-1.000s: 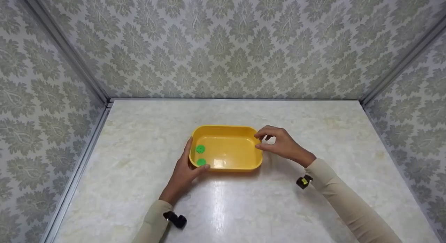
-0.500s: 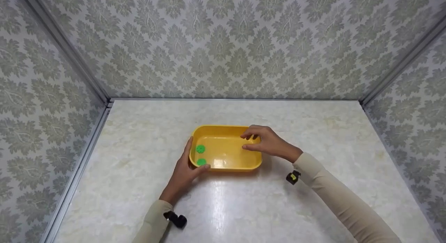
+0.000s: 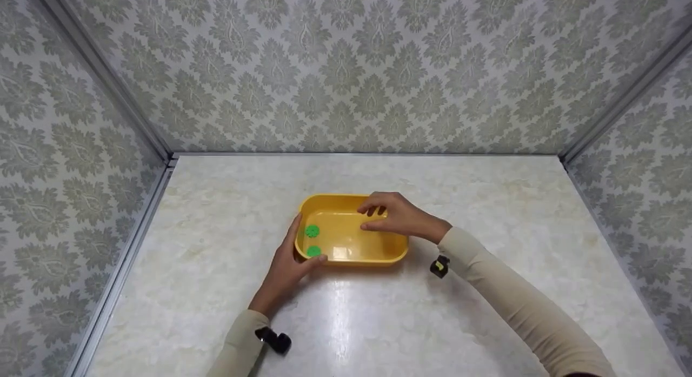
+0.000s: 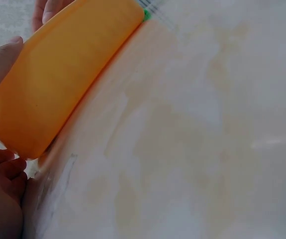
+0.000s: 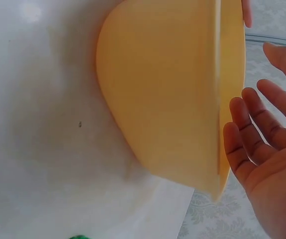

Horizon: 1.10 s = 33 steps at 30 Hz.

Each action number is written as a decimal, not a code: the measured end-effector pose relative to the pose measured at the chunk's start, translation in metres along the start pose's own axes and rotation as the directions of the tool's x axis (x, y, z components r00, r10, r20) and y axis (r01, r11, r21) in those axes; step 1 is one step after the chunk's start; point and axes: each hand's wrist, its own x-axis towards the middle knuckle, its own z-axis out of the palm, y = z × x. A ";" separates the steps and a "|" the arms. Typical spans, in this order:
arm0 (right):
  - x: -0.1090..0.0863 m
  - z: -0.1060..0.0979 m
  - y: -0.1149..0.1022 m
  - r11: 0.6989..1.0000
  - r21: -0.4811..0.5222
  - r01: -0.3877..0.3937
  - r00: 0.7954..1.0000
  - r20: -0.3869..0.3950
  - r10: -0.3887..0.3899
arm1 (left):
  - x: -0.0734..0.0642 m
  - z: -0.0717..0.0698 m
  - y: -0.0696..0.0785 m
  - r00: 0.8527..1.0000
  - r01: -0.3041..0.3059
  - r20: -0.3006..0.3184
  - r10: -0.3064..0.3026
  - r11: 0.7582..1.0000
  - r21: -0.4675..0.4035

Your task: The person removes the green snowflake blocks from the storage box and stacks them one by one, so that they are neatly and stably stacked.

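Observation:
A yellow plastic tub [image 3: 373,263] stands upright on the table. Inside it, towards its left end, lie two small green discs with notched edges, a farther disc [image 3: 312,231] and a nearer disc [image 3: 313,251]. My left hand [image 3: 284,266] holds the tub's left end, thumb over the front rim and fingers along the outer left wall. Over the tub's right half hovers my right hand [image 3: 405,217], thumb and fingertips apart with nothing between them. In the right wrist view, the loosely bent fingers [image 5: 239,154] appear in front of the tub's rim.
The pale marbled table [image 3: 216,204] extends around the tub. Patterned walls [image 3: 346,68] with grey metal corner rails [image 3: 92,52] enclose the back and sides. A small green patch [image 5: 79,237] at the right wrist view's bottom edge is too cut off to identify.
From the tub's right end, my right hand has moved left over the inside, its thumb and fingers still apart. The left hand, the tub and the green discs have stayed in place.

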 end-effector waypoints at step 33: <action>0.055 0.029 -0.014 1.000 -0.003 0.028 0.989 0.147 -0.027 | -0.002 0.001 0.002 1.000 0.029 -0.005 -0.029 1.000 -0.006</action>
